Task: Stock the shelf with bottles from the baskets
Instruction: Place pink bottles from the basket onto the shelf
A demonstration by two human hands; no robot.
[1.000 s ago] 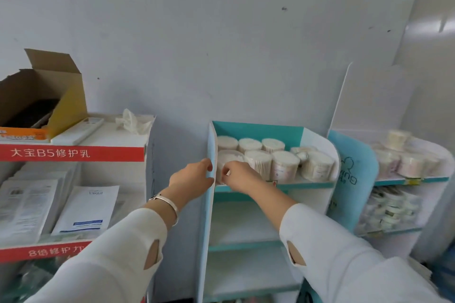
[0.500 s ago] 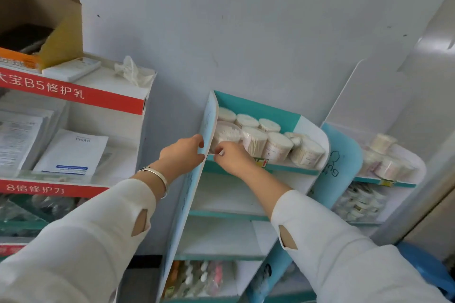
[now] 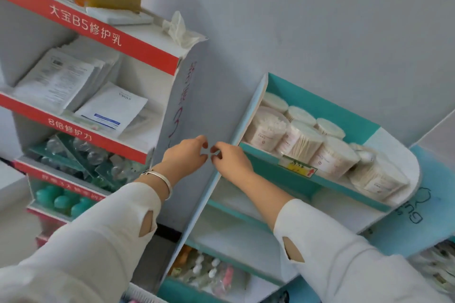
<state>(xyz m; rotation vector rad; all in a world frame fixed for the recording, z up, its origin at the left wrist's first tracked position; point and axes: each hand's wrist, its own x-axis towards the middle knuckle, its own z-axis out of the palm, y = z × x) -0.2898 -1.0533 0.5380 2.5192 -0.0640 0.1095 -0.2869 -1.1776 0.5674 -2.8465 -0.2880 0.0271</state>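
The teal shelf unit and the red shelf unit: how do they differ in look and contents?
The teal shelf unit has teal edges; the red shelf unit has red strips with white characters. The teal one's top tier holds round tubs; the red one's upper tier holds flat paper packets. Both are white, tiered, and stand against the wall.

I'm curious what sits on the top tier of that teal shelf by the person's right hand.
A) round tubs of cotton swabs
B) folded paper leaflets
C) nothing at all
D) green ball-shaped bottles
A: the top tier of the teal shelf holds round tubs of cotton swabs with white lids, standing in rows just beyond the right hand.
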